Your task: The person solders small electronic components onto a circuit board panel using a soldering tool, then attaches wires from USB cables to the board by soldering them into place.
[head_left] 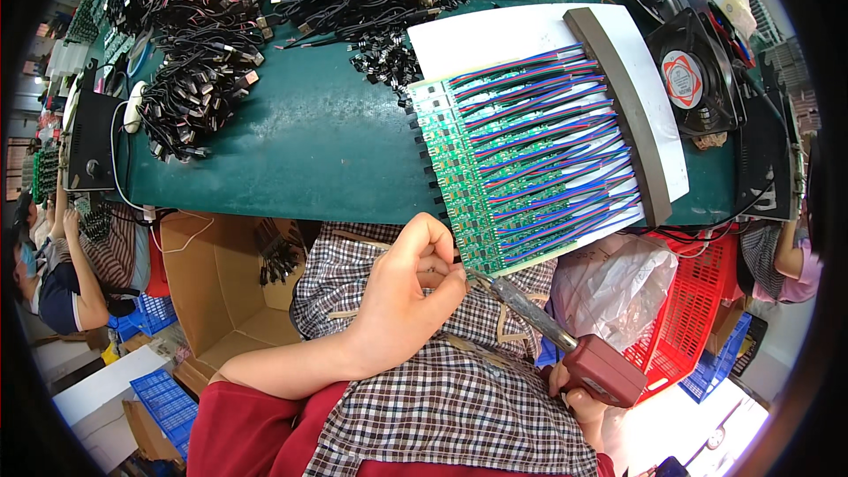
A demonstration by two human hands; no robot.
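At the near edge of the green table (291, 155), the green board (464, 181) lies partly on a white sheet (662, 141), its lower corner jutting over the edge. Blue, red and dark wires (548, 155) run in rows from the board to a brown bar (625, 115) laid across their far ends. The left hand (402, 291) is at that corner, thumb and forefinger drawn together; whether they pinch something small, I cannot tell. The right hand (585, 406) grasps the dark red handle of an iron (608, 371), whose tip points to the same corner, near the left fingertips. Black cables (203, 44) heap at the upper left; a fan (698, 79) sits right of the sheet. Below the table are a box (221, 274) and a red basket (702, 300). 2 co-workers show, 1 at each side.
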